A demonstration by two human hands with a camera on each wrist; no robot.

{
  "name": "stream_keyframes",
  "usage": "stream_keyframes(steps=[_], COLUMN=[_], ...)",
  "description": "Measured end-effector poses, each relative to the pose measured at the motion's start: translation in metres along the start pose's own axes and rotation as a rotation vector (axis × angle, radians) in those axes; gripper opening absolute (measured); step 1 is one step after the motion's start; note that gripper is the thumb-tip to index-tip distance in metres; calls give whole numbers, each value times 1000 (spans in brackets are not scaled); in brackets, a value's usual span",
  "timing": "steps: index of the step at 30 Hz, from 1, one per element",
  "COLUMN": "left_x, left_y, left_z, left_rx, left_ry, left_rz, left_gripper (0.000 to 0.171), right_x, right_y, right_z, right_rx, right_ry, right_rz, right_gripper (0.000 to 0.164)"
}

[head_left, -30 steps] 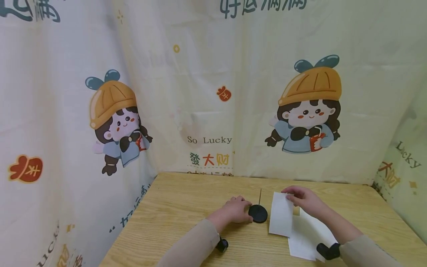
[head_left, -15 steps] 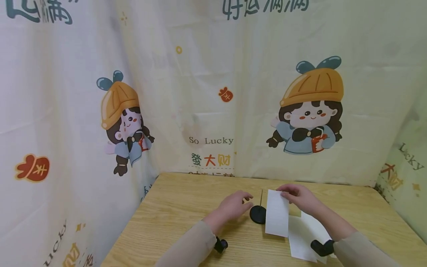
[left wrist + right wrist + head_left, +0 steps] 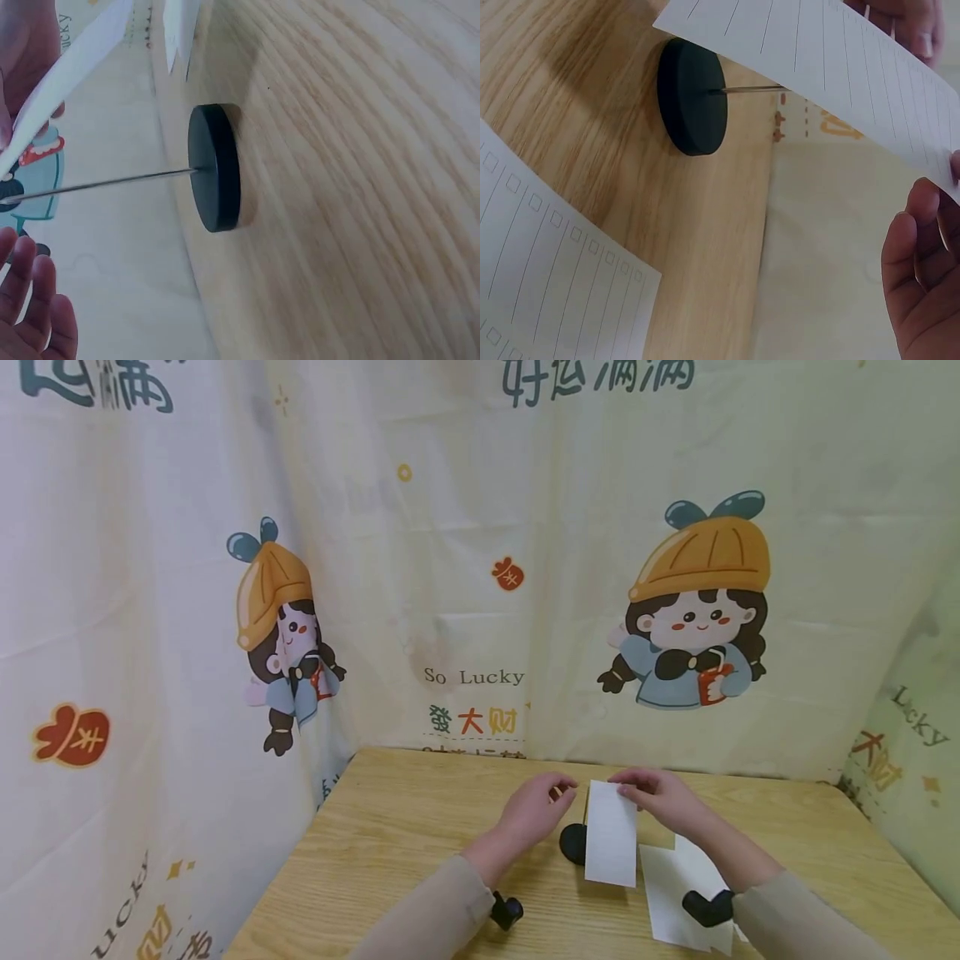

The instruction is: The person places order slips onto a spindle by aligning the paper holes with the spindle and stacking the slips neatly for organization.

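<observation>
My right hand (image 3: 663, 802) pinches a white paper slip (image 3: 611, 835) by its top edge, and the slip hangs down. Printed lines cross the slip in the right wrist view. Behind it stands a paper spike with a round black base (image 3: 573, 845), partly covered by the slip in the head view. A thin metal rod (image 3: 112, 182) rises from that base, its upper end close to the slip. My left hand (image 3: 536, 810) is raised left of the spike, holding nothing, fingers loosely bent near the top of the rod.
More lined paper sheets (image 3: 675, 893) lie on the wooden table (image 3: 420, 810) under my right forearm; printed checkboxes show on one sheet (image 3: 562, 262). A printed cloth curtain (image 3: 450, 610) hangs behind and beside the table. Each wrist carries a small black camera (image 3: 506, 910).
My right hand has brought the slip leftward until it overlaps the spike. My left hand has let go of the black base and risen beside the rod.
</observation>
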State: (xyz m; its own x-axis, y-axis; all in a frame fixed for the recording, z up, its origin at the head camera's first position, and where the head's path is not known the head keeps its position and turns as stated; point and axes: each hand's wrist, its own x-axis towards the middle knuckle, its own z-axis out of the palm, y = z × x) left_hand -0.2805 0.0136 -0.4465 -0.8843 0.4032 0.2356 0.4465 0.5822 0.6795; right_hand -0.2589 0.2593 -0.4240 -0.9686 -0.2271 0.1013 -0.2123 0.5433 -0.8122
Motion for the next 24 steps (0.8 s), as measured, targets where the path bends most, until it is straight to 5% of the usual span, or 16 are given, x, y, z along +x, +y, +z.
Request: stream_keyframes(steps=[13, 24], left_x=[13, 18], left_y=[9, 10], left_z=[9, 17], left_rx=[-102, -208], left_ry=[25, 18], left_rz=[-30, -105], left_gripper=[29, 16], right_x=[11, 12], right_y=[-2, -2], right_z=[7, 7], right_rx=[32, 49], right_ry=[4, 0], right_rz=[-23, -14], right_gripper=[28, 29])
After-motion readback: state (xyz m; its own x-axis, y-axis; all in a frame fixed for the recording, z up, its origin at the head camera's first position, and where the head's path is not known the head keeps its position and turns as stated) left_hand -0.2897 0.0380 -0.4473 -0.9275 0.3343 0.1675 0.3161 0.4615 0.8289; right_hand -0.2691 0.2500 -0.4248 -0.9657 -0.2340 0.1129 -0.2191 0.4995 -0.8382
